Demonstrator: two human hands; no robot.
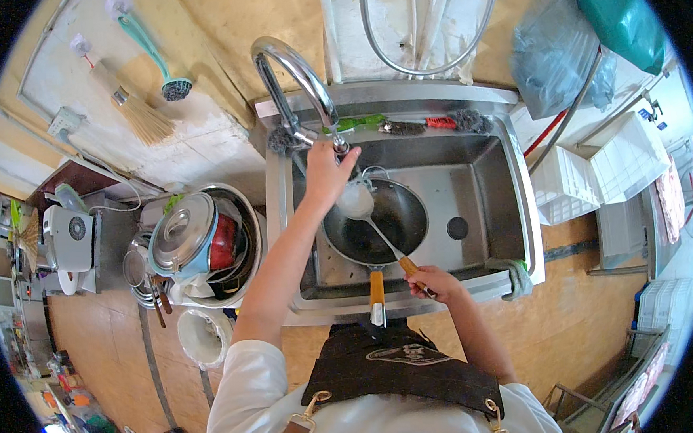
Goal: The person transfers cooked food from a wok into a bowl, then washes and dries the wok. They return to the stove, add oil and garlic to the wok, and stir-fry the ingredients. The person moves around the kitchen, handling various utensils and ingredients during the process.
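Note:
My left hand (327,173) is at the spout end of the chrome gooseneck faucet (298,61), at the left of the steel sink (438,151); whether its fingers close on the spout is hard to tell. With my right hand (437,283) I hold the wooden handle of a metal ladle (383,235). Its pale, wet-looking bowl lies below my left hand, over the upper left of a dark wok (398,231). The wok rests in the sink, and its wooden handle (377,292) reaches over the front rim. A wire-like utensil (376,170) shows behind the wok.
Scrubbers and brushes (403,127) line the sink's back ledge. A grey-green cloth (514,279) hangs over the front right corner. To the left stands a large basin (257,240) with stacked pots; a lined bin (204,338) is below it. White plastic baskets (564,182) stand at the right.

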